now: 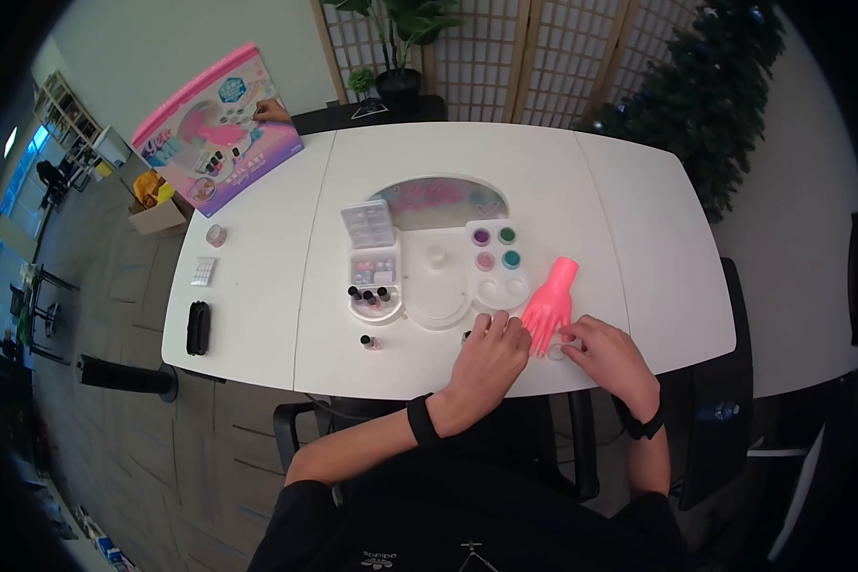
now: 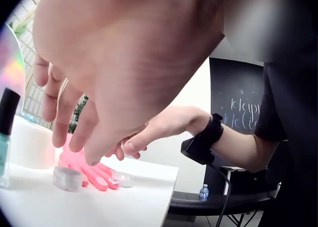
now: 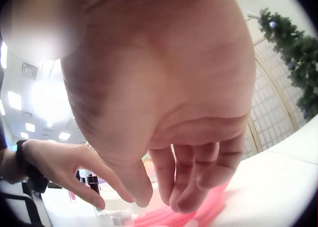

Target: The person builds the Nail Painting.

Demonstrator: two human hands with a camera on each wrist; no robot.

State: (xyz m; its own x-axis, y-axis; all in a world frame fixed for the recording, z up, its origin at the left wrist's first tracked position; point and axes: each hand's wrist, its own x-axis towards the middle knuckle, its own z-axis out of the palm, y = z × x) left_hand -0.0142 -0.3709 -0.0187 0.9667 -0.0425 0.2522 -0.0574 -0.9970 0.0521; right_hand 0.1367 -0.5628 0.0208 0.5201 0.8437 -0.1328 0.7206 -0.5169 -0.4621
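Note:
A bright pink model hand lies palm down, fingers toward the person. My left hand hovers at its left side, fingers loosely bent downward, nothing visible in them. On the other side, my right hand has its thumb and fingertips by the pink fingers; a gap shows between them in the right wrist view. A small clear jar stands beside the pink fingers below my left hand. Near the right fingertips lies a clear round lid. A teal polish bottle with a black cap stands near my left hand.
A white nail-art station with a mirror holds several coloured pots and black-capped bottles. Another polish bottle stands in front of it. At the left are a black case, a small white packet and a colourful box.

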